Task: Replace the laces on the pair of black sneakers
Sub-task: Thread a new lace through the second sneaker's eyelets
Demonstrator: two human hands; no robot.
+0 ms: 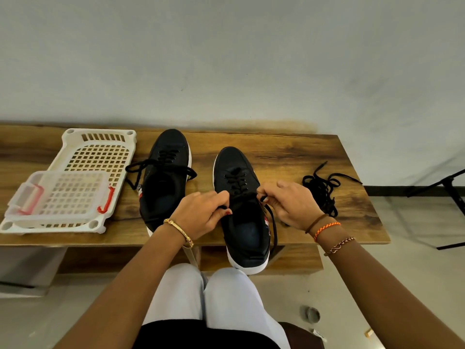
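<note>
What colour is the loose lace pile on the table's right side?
Black; the loose lace pile shows clearly in the head view, against the brown wooden table.

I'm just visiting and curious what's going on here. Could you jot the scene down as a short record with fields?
surface: wooden table
left sneaker: laced, lace ends loose
right sneaker: heel overhangs the table edge
left hand: pinches the lace at the right sneaker's top eyelets
right hand: pinches the other lace end
loose laces: black tangle on the table, right of the shoes
white baskets: stacked, left of the shoes
</note>
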